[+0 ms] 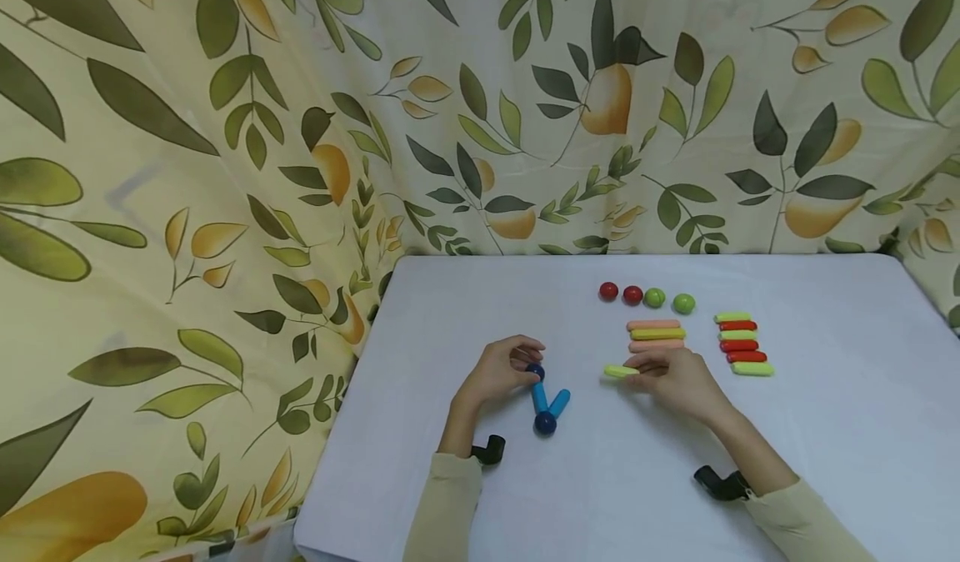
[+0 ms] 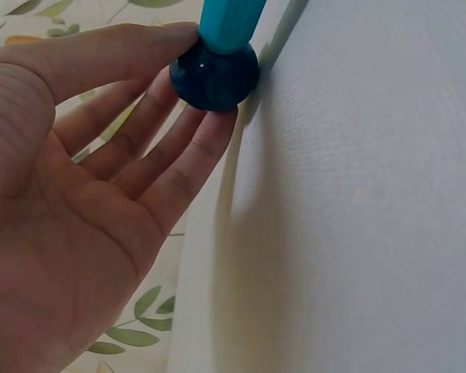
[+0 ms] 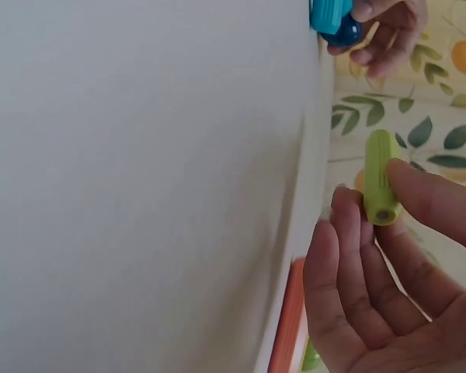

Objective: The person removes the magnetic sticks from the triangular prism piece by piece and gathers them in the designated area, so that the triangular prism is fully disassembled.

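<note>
My left hand [image 1: 501,368] pinches a dark blue ball [image 1: 536,371] between thumb and fingertips. From that ball a light blue stick [image 1: 538,398] runs down to a second dark blue ball [image 1: 545,423]. Another blue stick [image 1: 559,402] slants up and right from the lower ball, so the pieces make a V. In the left wrist view, the pinched ball [image 2: 215,76] touches the stick's end. Further right, my right hand [image 1: 678,381] holds a light green stick [image 1: 619,371] by one end. The right wrist view shows the green stick [image 3: 380,175] raised off the tabletop, its end facing the camera.
On the white table [image 1: 832,429], two red balls [image 1: 608,292] and two green balls [image 1: 683,303] form a row at the back. Pink sticks [image 1: 653,325] and a yellow stick [image 1: 657,334] lie beyond my right hand. Several red and light green sticks [image 1: 742,346] are stacked rightward. A leaf-patterned curtain [image 1: 465,112] hangs behind.
</note>
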`<act>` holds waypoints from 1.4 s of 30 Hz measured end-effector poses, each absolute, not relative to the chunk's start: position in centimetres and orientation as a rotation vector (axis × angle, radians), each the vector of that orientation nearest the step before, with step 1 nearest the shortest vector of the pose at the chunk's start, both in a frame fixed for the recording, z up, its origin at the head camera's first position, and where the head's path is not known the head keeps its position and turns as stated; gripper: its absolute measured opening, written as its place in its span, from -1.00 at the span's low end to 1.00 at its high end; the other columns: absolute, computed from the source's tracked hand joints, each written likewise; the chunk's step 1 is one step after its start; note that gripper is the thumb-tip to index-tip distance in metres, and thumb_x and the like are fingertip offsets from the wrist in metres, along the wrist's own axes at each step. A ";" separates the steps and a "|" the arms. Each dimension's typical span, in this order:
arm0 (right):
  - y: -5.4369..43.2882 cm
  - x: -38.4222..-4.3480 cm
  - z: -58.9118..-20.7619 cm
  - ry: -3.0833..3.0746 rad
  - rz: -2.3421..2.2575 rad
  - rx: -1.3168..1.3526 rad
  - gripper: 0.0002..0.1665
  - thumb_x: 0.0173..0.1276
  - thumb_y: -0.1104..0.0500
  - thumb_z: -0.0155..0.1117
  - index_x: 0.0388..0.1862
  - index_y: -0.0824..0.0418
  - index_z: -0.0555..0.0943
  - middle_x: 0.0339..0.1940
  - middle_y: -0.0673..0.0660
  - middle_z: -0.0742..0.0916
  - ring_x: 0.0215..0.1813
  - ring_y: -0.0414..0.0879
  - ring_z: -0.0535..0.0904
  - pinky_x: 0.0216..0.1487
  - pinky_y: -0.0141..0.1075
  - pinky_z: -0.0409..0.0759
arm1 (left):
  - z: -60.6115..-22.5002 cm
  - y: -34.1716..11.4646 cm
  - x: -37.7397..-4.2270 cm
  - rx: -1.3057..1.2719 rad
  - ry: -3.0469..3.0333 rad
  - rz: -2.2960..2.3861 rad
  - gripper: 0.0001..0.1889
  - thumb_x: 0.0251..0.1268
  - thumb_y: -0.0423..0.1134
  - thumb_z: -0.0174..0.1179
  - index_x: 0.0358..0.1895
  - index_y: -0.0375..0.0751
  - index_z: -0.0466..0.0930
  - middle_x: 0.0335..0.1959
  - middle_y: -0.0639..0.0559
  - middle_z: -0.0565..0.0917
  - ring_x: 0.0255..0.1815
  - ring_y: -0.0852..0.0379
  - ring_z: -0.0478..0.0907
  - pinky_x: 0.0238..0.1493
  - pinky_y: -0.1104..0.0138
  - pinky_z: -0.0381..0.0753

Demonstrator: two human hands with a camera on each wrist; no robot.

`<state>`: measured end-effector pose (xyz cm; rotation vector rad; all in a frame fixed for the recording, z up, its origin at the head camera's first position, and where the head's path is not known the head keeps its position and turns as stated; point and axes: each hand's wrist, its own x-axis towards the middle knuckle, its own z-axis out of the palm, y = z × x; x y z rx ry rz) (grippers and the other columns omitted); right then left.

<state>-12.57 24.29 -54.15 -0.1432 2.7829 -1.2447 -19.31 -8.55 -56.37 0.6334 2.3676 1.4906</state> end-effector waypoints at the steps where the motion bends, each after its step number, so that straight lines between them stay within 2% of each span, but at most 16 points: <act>1: 24.5 -12.5 -54.0 2.795 -1.239 -0.139 -0.70 0.31 0.12 0.57 -0.01 0.14 0.81 -0.19 0.02 0.83 -0.18 -0.10 0.73 -0.20 -0.36 0.68 | -56.4 -8.5 -19.3 0.635 2.370 1.493 -0.49 0.16 -0.53 0.50 0.21 -0.20 0.67 -0.04 0.08 0.74 0.02 0.20 0.69 0.11 0.33 0.71; 11: 27.4 -11.0 -53.6 2.813 -1.218 -0.085 -0.67 0.35 0.10 0.54 0.06 0.14 0.78 -0.12 0.09 0.83 -0.11 -0.01 0.73 -0.26 -0.35 0.65 | -56.5 -8.5 -19.3 0.640 2.364 1.509 -0.51 0.19 -0.54 0.46 0.21 -0.21 0.66 -0.04 0.06 0.74 0.02 0.21 0.68 0.14 0.33 0.71; 20: 30.2 -9.5 -53.8 2.925 -1.122 -0.064 -0.72 0.28 0.13 0.59 -0.04 0.12 0.80 -0.23 0.04 0.82 -0.17 -0.02 0.75 -0.33 -0.36 0.65 | -56.5 -8.5 -19.4 0.652 2.352 1.520 -0.50 0.19 -0.54 0.46 0.23 -0.26 0.65 -0.01 0.01 0.74 0.03 0.21 0.68 0.16 0.25 0.72; 28: 32.8 -8.8 -53.8 3.016 -1.059 -0.094 -0.72 0.22 0.16 0.62 -0.08 0.07 0.80 -0.34 -0.02 0.78 -0.23 -0.03 0.72 -0.37 -0.37 0.60 | -56.7 -8.4 -19.4 0.644 2.344 1.535 -0.51 0.20 -0.54 0.46 0.22 -0.25 0.65 -0.01 -0.01 0.74 0.03 0.20 0.69 0.12 0.34 0.71; 34: 35.2 -8.6 -53.5 3.042 -0.982 -0.136 -0.69 0.21 0.10 0.64 -0.07 0.07 0.81 -0.35 -0.05 0.75 -0.26 -0.05 0.72 -0.34 -0.40 0.61 | -56.7 -8.5 -19.3 0.625 2.355 1.516 -0.51 0.22 -0.51 0.46 0.23 -0.24 0.65 -0.01 0.04 0.74 0.04 0.21 0.68 0.11 0.38 0.70; 37: 36.4 -8.6 -53.5 3.060 -0.951 -0.151 -0.65 0.19 0.10 0.66 -0.05 0.10 0.80 -0.35 -0.05 0.75 -0.28 -0.10 0.71 -0.34 -0.41 0.62 | -56.6 -8.5 -19.3 0.613 2.357 1.512 -0.52 0.23 -0.50 0.46 0.23 -0.22 0.66 -0.02 0.06 0.74 0.03 0.22 0.68 0.10 0.39 0.70; 42: 38.0 -8.3 -54.0 3.090 -0.924 -0.123 -0.62 0.13 0.12 0.69 -0.06 0.15 0.80 -0.33 -0.04 0.76 -0.32 -0.34 0.60 -0.38 -0.42 0.59 | -56.6 -8.4 -19.4 0.618 2.344 1.524 -0.52 0.22 -0.51 0.47 0.21 -0.22 0.66 -0.03 0.07 0.74 0.02 0.20 0.68 0.09 0.39 0.70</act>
